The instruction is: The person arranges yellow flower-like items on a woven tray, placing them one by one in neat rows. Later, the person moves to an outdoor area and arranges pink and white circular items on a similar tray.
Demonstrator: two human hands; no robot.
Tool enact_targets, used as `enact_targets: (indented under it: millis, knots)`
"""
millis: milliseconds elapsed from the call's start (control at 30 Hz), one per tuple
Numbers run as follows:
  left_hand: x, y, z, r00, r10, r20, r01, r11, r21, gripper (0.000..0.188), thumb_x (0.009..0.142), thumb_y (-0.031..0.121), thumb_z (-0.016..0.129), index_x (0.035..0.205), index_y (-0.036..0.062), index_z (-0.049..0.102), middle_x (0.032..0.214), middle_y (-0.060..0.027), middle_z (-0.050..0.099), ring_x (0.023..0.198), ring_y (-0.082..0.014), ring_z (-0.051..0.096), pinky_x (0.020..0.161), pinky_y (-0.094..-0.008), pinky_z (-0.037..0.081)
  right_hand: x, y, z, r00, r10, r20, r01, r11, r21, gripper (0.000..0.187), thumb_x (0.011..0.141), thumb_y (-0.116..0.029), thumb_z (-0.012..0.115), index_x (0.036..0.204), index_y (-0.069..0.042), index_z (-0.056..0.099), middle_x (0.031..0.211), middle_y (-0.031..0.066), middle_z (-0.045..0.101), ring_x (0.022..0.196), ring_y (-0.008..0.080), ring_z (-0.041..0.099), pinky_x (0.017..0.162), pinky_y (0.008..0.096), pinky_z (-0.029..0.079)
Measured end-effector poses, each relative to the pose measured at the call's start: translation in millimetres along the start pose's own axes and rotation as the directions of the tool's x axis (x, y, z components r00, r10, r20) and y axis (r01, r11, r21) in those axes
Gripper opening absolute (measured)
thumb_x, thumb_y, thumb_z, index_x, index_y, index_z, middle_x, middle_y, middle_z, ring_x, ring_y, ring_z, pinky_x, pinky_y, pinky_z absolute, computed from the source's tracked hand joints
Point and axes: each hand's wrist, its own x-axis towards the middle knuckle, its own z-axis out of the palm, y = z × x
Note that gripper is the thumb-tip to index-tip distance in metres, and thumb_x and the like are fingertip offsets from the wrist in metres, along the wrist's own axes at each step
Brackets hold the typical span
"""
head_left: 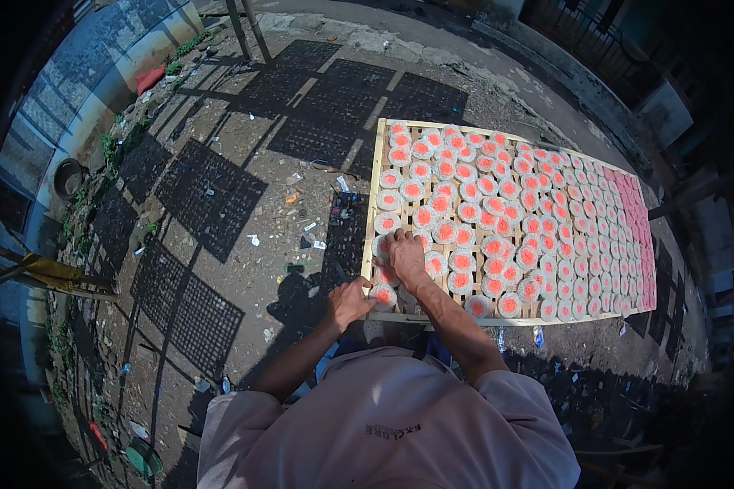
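Observation:
A slatted bamboo rack (381, 163) is covered in round, pale, grainy rice crackers with red-pink centres. At its near left corner, my left hand (351, 302) has its fingers closed on the edge of a rice cracker (382, 297). My right hand (407, 257) reaches in over the rack's left side, fingers bent down and together on another rice cracker (383, 245), which they partly hide. Under my right wrist, part of the slats and nearby crackers is covered. Many crackers overlap in the middle of the rack.
Plain pink pieces (634, 216) line the rack's far right end. Grid-like shadows fall on the littered dirt ground (302, 204) to the left. Wooden poles (238, 28) stand at the back, a low wall (98, 98) runs along the left, and a green basin (143, 458) lies at lower left.

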Motion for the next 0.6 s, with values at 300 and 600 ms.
enact_targets:
  millis: [300, 600]
  knots:
    - [122, 3, -24, 0.757, 0.506, -0.413, -0.462, 0.862, 0.208, 0.047, 0.078, 0.0, 0.064, 0.123, 0.0133, 0.068, 0.118, -0.0105, 0.061, 0.114, -0.0305, 0.058, 0.091, -0.0428, 0.049, -7, 18, -14, 0.972, 0.235, 0.006, -0.203, 0.823, 0.53, 0.03, 0.086, -0.028, 0.064, 0.102, -0.003, 0.071, 0.086, 0.0216, 0.071, 0.089, 0.0382, 0.069, 0.079, 0.0501, 0.053]
    - [159, -13, -20, 0.655, 0.702, -0.28, -0.623, 0.712, 0.324, 0.033, 0.087, 0.006, 0.062, 0.118, 0.0124, 0.072, 0.122, -0.0066, 0.061, 0.114, -0.0278, 0.057, 0.095, -0.0402, 0.049, 73, 57, -3, 0.985, -0.016, -0.174, 0.043, 0.988, 0.15, 0.038, 0.082, -0.026, 0.072, 0.117, -0.012, 0.071, 0.115, 0.0108, 0.066, 0.106, 0.0316, 0.061, 0.091, 0.0431, 0.05]
